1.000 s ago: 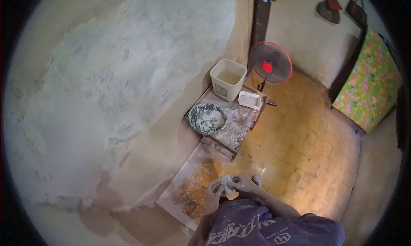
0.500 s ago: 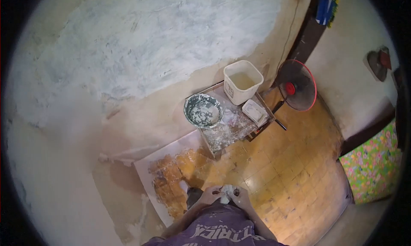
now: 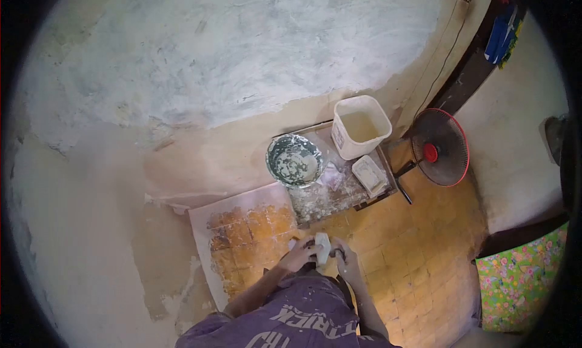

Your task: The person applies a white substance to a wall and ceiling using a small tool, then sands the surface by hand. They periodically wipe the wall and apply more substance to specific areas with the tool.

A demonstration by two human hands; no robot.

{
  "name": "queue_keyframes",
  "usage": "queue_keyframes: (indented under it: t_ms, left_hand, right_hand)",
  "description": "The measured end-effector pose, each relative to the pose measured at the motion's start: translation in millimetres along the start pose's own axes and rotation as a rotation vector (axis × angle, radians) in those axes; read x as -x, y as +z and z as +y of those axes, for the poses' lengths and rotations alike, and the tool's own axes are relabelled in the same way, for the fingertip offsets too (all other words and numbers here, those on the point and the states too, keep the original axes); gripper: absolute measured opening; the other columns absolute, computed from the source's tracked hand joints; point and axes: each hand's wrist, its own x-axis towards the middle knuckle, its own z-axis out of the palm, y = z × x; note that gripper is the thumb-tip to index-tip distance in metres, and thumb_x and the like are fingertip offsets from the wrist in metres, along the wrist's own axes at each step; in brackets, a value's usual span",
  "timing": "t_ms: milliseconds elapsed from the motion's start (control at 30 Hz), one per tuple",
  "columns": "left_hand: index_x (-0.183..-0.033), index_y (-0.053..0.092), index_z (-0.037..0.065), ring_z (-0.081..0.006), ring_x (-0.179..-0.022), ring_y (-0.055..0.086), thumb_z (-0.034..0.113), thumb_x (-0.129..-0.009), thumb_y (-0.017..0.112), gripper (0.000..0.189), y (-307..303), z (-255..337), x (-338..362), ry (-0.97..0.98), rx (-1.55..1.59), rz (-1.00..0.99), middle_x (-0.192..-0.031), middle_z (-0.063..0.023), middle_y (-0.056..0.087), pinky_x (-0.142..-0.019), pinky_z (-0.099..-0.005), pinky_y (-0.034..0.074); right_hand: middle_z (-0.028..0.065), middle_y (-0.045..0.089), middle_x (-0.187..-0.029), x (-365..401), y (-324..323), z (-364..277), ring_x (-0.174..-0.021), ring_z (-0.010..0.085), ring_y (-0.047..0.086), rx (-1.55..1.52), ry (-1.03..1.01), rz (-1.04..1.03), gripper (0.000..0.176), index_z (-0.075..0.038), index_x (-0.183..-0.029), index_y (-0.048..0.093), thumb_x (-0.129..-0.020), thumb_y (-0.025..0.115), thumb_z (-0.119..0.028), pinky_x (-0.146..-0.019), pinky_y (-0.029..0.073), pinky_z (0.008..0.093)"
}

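Observation:
In front of my purple shirt, a small whitish flat piece (image 3: pixel 323 248) is held up between my two hands; its exact kind is not clear. The fingers of my left hand (image 3: pixel 297 256) are closed on its left side. My right hand (image 3: pixel 347 261) has bent fingers at its right edge, with a small dark patch near the fingertips that I cannot make out. Beyond my hands stands a low table (image 3: pixel 315 210) smeared with white. On it are a dark green bowl (image 3: pixel 294 161) coated with white paste and a white tub (image 3: pixel 362 128) holding cloudy liquid.
A small white rectangular container (image 3: pixel 370 176) sits at the table's right side. Past it stands a fan (image 3: pixel 441 147) with a red rim. The wall (image 3: pixel 254 51) carries white patches. Yellow tiles (image 3: pixel 406 251) cover the floor, and a flowered green cloth (image 3: pixel 521 275) is at right.
Both hands have risen away from my shirt with the whitish piece, which now shows more fully. The view has shifted, so the table and fan appear lower and farther right.

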Motion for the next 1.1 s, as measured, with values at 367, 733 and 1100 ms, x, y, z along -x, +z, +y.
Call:
queue_keyframes:
  t_ms: [367, 733, 1100]
  left_hand:
    - [-0.116, 0.056, 0.006, -0.0112, -0.088, 0.064, 0.022, -0.101, 0.052, 0.022, 14.1, 33.0, -83.9, -0.309, 0.501, -0.241, -0.1, -0.0016, 0.064, -0.078, -0.0246, 0.054]
    - [-0.138, 0.043, 0.006, -0.0273, -0.124, 0.053, 0.03, -0.102, 0.047, 0.043, 16.5, 33.2, -116.4, 0.106, 0.586, 0.005, -0.14, -0.0134, 0.048, -0.1, -0.0391, 0.046]
    - [-0.129, 0.049, 0.006, -0.0207, -0.109, 0.061, 0.02, -0.095, 0.057, 0.038, 20.6, 8.6, -137.0, 0.251, 0.437, 0.827, -0.125, -0.0092, 0.058, -0.091, -0.0379, 0.048]
  right_hand:
    - [0.0157, 0.063, -0.125, -95.8, -43.6, -24.6, -0.119, 0.0342, 0.058, 0.423, -0.26, -0.208, 0.045, -0.004, -0.122, 0.063, -0.078, 0.06, 0.007, -0.103, 0.046, 0.0418]
    - [0.0198, 0.067, -0.096, -273.7, -51.1, 39.4, -0.086, 0.0339, 0.066, 0.33, -0.273, -0.563, 0.024, 0.001, -0.11, 0.064, -0.088, 0.056, -0.002, -0.073, 0.05, 0.0393]
    - [0.0233, 0.065, -0.083, -442.8, 38.9, 144.5, -0.083, 0.0434, 0.063, 0.731, -0.332, -0.637, 0.009, -0.002, -0.088, 0.064, -0.084, 0.058, -0.007, -0.073, 0.049, 0.0513]
